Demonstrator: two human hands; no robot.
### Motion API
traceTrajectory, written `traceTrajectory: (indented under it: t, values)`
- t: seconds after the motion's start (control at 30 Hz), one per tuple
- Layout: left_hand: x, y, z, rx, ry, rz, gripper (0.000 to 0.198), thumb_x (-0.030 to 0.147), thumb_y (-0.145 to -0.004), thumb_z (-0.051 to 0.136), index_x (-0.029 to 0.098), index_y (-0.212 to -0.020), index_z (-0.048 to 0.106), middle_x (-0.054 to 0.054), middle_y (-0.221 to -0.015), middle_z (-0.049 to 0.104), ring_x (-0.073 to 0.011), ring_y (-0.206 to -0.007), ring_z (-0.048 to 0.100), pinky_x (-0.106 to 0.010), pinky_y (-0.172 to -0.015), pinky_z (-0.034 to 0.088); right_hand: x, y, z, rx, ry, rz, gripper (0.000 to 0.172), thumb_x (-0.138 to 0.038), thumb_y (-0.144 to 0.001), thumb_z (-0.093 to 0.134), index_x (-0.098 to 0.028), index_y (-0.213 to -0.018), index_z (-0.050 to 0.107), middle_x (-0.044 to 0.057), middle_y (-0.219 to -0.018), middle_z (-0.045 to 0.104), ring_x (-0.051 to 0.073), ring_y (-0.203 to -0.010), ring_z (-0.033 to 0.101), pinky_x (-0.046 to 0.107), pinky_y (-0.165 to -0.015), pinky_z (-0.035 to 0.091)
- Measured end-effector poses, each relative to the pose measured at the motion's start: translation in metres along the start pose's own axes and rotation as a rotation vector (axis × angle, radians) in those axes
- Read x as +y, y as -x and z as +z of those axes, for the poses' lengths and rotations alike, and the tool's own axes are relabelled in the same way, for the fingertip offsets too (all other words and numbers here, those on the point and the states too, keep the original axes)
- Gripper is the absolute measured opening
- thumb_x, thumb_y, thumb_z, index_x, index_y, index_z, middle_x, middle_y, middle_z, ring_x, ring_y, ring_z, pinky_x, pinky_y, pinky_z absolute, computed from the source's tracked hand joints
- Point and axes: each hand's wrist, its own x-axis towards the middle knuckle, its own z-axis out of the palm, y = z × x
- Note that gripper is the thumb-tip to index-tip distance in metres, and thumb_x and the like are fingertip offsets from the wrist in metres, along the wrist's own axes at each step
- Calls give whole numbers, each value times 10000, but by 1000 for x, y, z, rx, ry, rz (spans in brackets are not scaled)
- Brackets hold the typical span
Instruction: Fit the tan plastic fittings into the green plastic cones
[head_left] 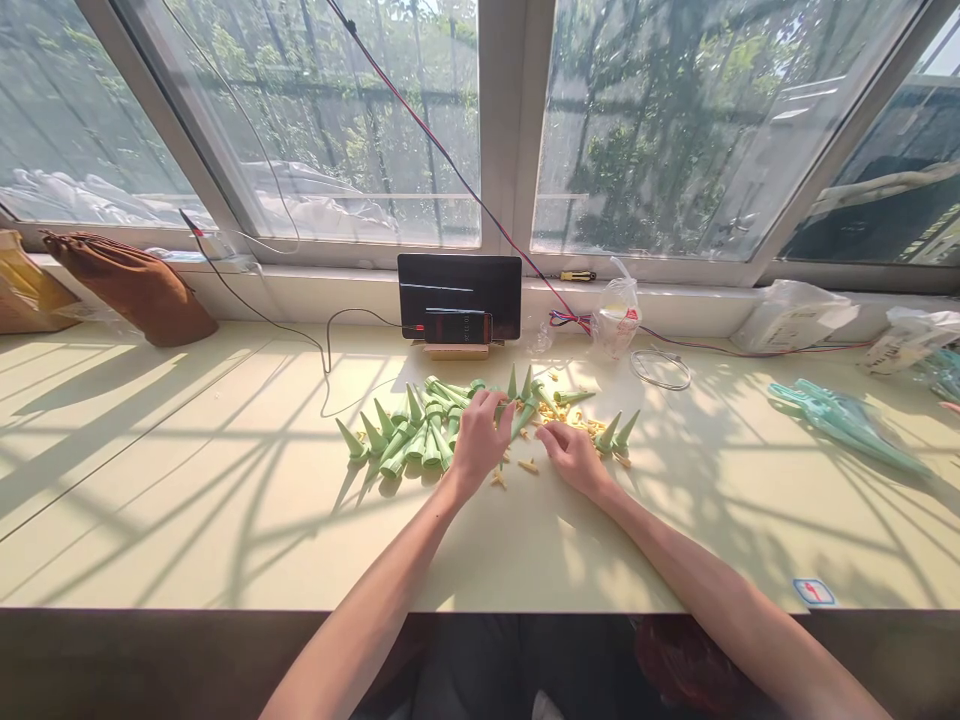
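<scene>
Grip curled, contents unclear, on left hand (478, 436) and right hand (574, 456), 2 cones (609, 434) rightmost.

Green cones (431, 450) heaped on a table (225, 540) suggest a workroom.

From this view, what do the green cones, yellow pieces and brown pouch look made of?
Green cones: likely plastic, satin; smooth, evenly colored sides. Yellow pieces: perhaps plastic, by their even color; too small to judge finish. Brown pouch: matte, maybe suede or thick cloth; soft gathered folds.
</scene>
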Motion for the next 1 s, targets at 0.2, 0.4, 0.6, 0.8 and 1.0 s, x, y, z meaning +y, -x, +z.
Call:
traceTrajectory:
  t: [0.2,0.4,0.6,0.8,1.0]
  values:
    - [-2,2,12,-30,443,-141,272,427,-926,538,179,-944,648,-64,-925,686,-172,-792,662,-260,-666,522,-5,3,0,-36,-66,-65,389,-511,-951,447,-192,-839,640,19,-663,579,159,-597,515,271,-588,406]
    - [-2,5,20,-109,693,-224,352,495,-895,567,163,-986,640,-94,-1009,692,-201,-819,716,-287,-696,558,-5,6,3,-99,-79,-121,358,-509,-919,523,-200,-745,572,-24,-581,462,124,-527,384,263,-525,339]
    - [2,5,21,-136,807,-278,386,524,-859,606,167,-1005,618,-96,-1016,690,-221,-876,726,-349,-774,597,-6,6,3,-32,-67,-121,329,-458,-899,545,-205,-694,499,-34,-577,431,116,-524,370,260,-515,321]
    - [0,6,24,-183,903,-348,393,529,-836,639,159,-969,630,-85,-914,714,-205,-840,704,-340,-738,604,-7,5,1,54,-17,-110,333,-456,-874,570,-214,-677,454,-39,-570,411,121,-540,371,260,-525,319]
    - [0,8,23,-212,918,-354,423,538,-839,643,155,-1016,665,-70,-892,689,-179,-818,675,-299,-725,582,-8,5,1,69,1,-99,366,-466,-847,595,-222,-651,405,-55,-553,363,114,-532,333,258,-522,302]
